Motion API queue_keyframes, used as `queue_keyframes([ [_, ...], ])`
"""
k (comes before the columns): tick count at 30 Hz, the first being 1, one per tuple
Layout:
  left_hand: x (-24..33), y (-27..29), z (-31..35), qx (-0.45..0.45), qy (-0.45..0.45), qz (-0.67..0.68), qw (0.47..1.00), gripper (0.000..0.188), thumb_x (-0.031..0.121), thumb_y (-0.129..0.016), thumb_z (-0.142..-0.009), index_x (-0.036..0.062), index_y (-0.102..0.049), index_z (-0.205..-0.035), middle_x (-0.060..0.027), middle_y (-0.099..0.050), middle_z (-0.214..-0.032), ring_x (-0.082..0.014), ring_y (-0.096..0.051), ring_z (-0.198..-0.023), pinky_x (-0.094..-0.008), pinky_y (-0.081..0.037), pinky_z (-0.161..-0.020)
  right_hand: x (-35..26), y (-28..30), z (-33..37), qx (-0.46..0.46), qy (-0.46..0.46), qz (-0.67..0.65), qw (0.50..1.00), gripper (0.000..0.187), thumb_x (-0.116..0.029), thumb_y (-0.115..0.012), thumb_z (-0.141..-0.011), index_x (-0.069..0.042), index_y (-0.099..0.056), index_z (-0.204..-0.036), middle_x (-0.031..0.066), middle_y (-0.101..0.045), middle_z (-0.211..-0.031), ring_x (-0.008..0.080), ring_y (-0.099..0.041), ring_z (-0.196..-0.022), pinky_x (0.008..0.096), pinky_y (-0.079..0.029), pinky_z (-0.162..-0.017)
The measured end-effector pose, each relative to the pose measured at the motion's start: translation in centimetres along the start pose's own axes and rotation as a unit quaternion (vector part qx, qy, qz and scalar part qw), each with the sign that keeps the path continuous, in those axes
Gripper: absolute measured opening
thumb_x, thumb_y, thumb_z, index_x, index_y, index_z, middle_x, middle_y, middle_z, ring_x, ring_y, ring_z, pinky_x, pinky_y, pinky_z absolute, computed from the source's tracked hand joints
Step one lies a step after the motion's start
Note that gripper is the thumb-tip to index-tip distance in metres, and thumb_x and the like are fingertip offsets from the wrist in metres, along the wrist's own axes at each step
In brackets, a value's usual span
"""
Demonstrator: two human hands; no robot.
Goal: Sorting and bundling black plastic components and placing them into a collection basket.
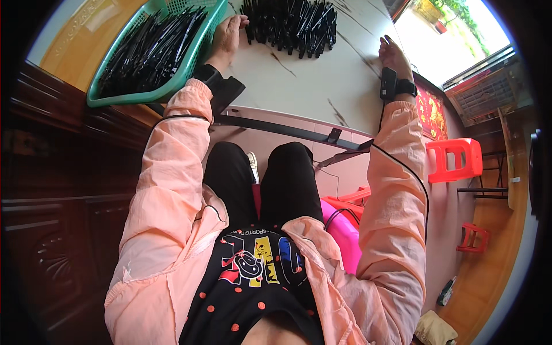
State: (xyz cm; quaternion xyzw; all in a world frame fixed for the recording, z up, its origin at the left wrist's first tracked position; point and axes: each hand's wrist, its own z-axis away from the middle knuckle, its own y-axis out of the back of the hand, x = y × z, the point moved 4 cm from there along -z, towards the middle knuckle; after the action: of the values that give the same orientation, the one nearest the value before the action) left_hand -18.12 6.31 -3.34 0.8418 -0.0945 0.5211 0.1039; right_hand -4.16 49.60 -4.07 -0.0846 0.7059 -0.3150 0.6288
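Note:
My left hand [229,37] rests on the marble-patterned table [310,86], between a green plastic basket [183,80] and a pile of slim black pens [296,26]. Its fingers are curled together beside the pile's left end, and whatever they may hold is hidden. Many more black pens [152,52] fill the basket. Over by the table's right edge, my right hand [394,54] is closed, apart from the pile. Something small and dark shows at its fingertips, too small to name. Both wrists carry black strapped devices.
A dark metal bar [276,126] runs under the table's near edge, above my knees. Dark carved wooden furniture [63,241] stands at the left. Red plastic stools [454,161] are on the right, and a pink seat [345,236] is beside me. Thin black cables run along both sleeves.

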Motion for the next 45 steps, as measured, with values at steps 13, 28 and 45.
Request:
queue_keyframes([
  [13,0.3,-0.5,-0.5,0.022,-0.023,-0.022,0.999,0.032,0.028,-0.041,-0.095,0.0044,-0.062,-0.100,-0.0049,-0.064,-0.097,-0.0144,-0.058,-0.091,-0.0255,-0.042,-0.085,-0.6,1.7,-1.2,-0.029,-0.017,-0.013,0.999,0.027,-0.013,-0.052,-0.090,-0.003,-0.049,-0.115,0.0106,-0.058,-0.098,0.0142,-0.055,-0.073,0.0245,-0.049,-0.065],
  [28,0.4,0.0,0.1,0.030,-0.014,-0.002,0.999,0.034,0.026,-0.040,-0.096,-0.0022,-0.059,-0.099,-0.0087,-0.062,-0.092,-0.0159,-0.058,-0.090,-0.0261,-0.043,-0.084,0.6,0.8,-0.6,-0.028,0.005,0.000,1.000,0.028,-0.013,-0.049,-0.092,-0.001,-0.047,-0.117,0.0103,-0.058,-0.101,0.0123,-0.055,-0.074,0.0238,-0.049,-0.064],
  [45,0.5,-0.1,0.2,0.041,-0.015,-0.011,0.999,0.034,0.025,-0.041,-0.095,-0.0034,-0.059,-0.098,-0.0091,-0.062,-0.092,-0.0158,-0.058,-0.089,-0.0258,-0.044,-0.082,0.2,-0.3,0.4,-0.003,0.014,0.007,1.000,0.031,-0.013,-0.051,-0.091,0.000,-0.047,-0.119,0.0086,-0.056,-0.100,0.0116,-0.053,-0.076,0.0220,-0.048,-0.065],
])
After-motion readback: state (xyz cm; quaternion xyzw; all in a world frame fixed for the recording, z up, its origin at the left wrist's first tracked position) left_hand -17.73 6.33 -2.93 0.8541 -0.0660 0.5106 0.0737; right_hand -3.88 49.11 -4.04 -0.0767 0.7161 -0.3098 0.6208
